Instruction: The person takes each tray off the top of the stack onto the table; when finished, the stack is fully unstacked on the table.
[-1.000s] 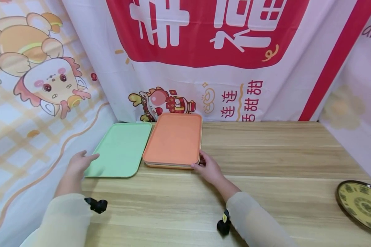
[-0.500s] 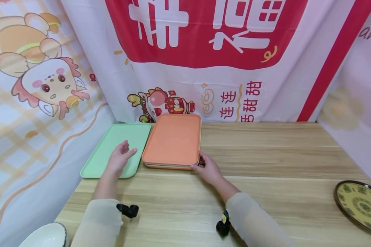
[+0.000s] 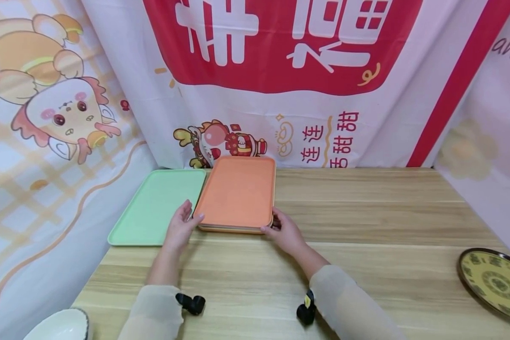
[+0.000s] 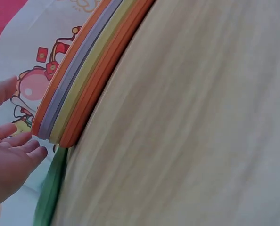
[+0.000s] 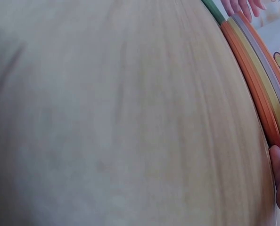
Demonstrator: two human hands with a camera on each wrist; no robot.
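A stack of rectangular trays lies at the back of the wooden table, orange on top. Its layered edge shows orange, lilac, yellow and orange again in the left wrist view. My right hand holds the stack's near right corner, thumb at the front edge and fingers bent at the side. Beside the near left corner is my left hand, its fingers loosely extended and thumb apart, fingertips right at the edge. A light green tray lies flat to the left of the stack, partly covered by the left hand.
At the right edge of the wooden table sits a round yellow patterned plate with a dark rim. A white bowl with a dark rim is partly in view at the front left. Printed cloth hangs behind and at both sides.
My left hand has moved right from the green tray's left side, across it, to the stack's near left corner. The right hand has stayed at the right corner. The stack has not visibly moved.
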